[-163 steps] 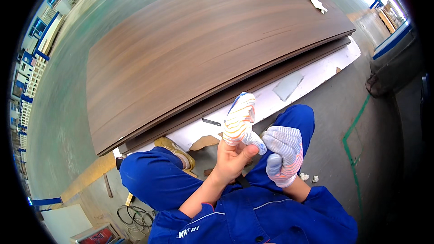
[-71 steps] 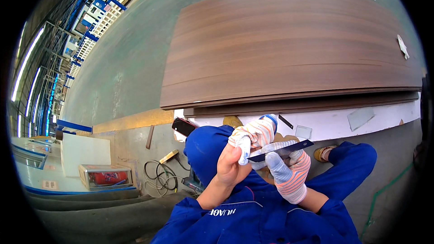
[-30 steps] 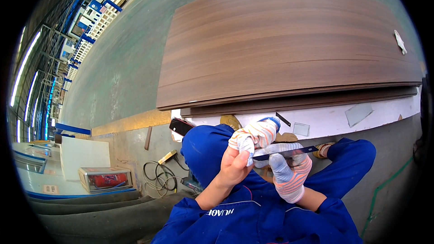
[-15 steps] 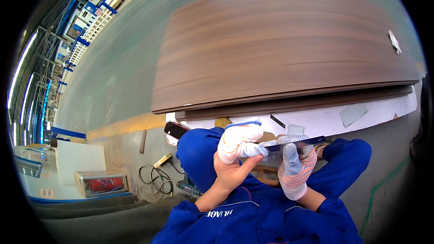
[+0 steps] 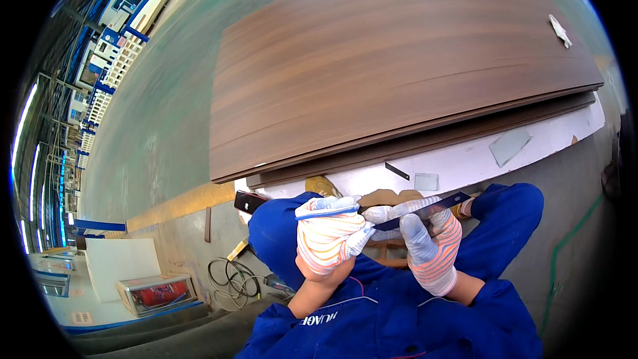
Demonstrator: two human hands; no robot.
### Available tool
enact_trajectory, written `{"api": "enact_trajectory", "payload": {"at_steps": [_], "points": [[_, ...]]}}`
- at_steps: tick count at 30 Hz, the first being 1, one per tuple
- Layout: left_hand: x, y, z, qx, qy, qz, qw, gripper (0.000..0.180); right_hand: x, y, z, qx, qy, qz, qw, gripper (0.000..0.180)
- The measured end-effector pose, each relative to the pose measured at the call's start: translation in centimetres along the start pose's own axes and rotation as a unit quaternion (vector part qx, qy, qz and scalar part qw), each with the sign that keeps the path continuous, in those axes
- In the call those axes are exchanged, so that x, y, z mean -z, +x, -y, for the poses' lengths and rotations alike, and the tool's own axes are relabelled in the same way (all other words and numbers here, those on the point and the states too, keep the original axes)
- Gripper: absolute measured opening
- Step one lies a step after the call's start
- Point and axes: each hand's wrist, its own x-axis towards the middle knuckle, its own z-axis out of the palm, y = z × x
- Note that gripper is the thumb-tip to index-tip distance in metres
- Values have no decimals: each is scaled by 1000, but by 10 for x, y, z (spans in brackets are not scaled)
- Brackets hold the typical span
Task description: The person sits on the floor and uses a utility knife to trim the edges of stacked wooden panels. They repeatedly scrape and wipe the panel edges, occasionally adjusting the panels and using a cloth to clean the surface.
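Note:
Both of my hands wear white knit gloves with orange stripes and bluish fingertips. My right hand (image 5: 432,249) is closed round a narrow, dark, flat strip (image 5: 435,208) with a small hole near its far end. The strip slants up to the right, above my lap. At its lower left end, my left hand (image 5: 329,239) is closed, with its fingertips against the strip; the exact grip is partly hidden. A blue-hemmed fold of glove fabric bunches over the top of that hand. A similar dark strip (image 5: 397,171) lies on the white board (image 5: 458,171) ahead.
Wide brown wood-grain panels (image 5: 399,73) are stacked ahead, with a white cloth (image 5: 560,31) on top. Clear rectangular pieces (image 5: 510,146) lie on the white board. To the left are a phone (image 5: 250,201), coiled cable (image 5: 232,284) and a case holding a red extinguisher (image 5: 159,294).
My left hand has turned and moved left and down, and its bare thumb no longer shows. The strip tilts more steeply in my right hand. The whole view has shifted slightly.

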Motion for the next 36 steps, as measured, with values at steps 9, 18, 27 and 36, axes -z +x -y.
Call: {"api": "enact_trajectory", "payload": {"at_steps": [9, 18, 27, 36], "points": [[-8, -2, 5, -23, -15, 3, 1000, 48, 9, -2, 6, -47, -20, 35, 998, 25], [5, -12, 15, 16, 28, 90, 995, 45, 7, -2, 12, -43, -70, 33, 996, 25], [9, -19, 17, 19, 98, 146, 984, 47, 3, -6, -2, 12, -49, 19, 999, 26], [12, -26, 24, 25, 132, 194, 972, 52, 1, -13, -5, 8, 50, -18, 999, 31]]}}
